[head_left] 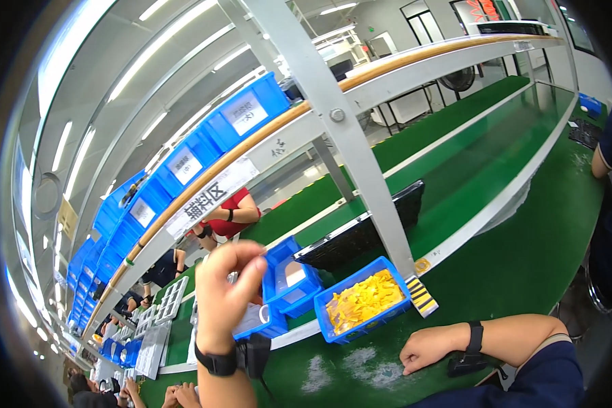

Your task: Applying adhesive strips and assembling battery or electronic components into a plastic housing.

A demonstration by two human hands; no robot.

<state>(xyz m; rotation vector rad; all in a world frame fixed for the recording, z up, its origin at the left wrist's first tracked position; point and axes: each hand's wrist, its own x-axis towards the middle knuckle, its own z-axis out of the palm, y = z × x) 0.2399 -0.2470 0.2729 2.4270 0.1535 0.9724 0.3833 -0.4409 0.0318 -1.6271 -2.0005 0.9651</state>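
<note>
My left hand (226, 289) is raised in front of the blue bins, its thumb and forefinger brought close together. Anything small between those fingertips cannot be made out. Down on the green tabletop (455, 285), my right hand (425, 347) rests with its fingers curled under and nothing showing in it. Nearest to it stands a blue bin (328, 334) filled with small yellow pieces (364, 302). Behind my left hand, another blue bin (299, 299) holds a pale flat item (294, 273). A lower blue bin (272, 330) is partly hidden by my left wrist.
A metal post (360, 136) rises behind the yellow pieces, carrying a shelf with several blue bins (245, 112). A black flat panel (350, 241) leans by the post on the green conveyor belt (449, 183). White trays (172, 299) and other people stand along the left; someone sits at right.
</note>
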